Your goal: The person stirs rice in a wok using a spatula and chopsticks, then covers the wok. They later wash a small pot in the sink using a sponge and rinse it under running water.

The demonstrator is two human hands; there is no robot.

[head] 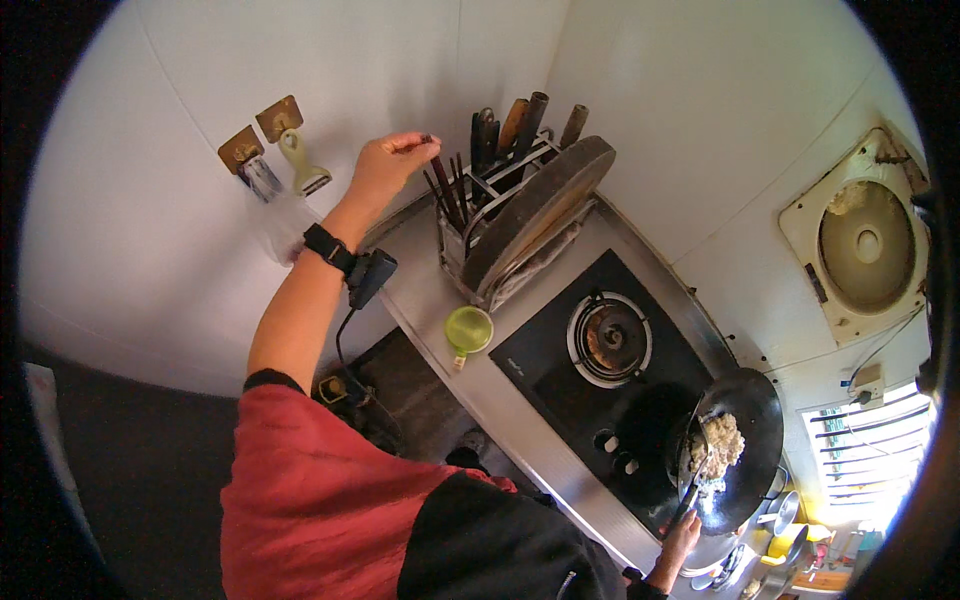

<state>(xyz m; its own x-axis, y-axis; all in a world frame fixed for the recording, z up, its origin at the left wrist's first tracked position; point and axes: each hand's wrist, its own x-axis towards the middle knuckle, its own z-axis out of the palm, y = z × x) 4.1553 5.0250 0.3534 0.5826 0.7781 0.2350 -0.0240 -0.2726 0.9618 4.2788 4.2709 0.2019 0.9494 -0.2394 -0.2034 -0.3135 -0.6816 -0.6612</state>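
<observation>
My left hand (397,161) is raised at the wall, its thumb and fingers pinching the upper end of dark chopsticks (446,184). Their lower ends stand in the metal knife rack (442,247), among other chopsticks. At the lower right, my right hand (681,536) is closed around the black handle of a cooking spatula or ladle (686,504). The head of that utensil lies in the black wok (757,450), against a heap of pale, lumpy food (720,446). The wok sits over the near right part of the black gas hob (555,360).
Knife handles (514,124) and a round, thick chopping board (536,214) stand in the rack. A green cup (469,330) is on the steel counter's left part. A peeler (300,161) hangs on the wall. Pans (786,511) and a yellow container (784,541) lie beyond the wok.
</observation>
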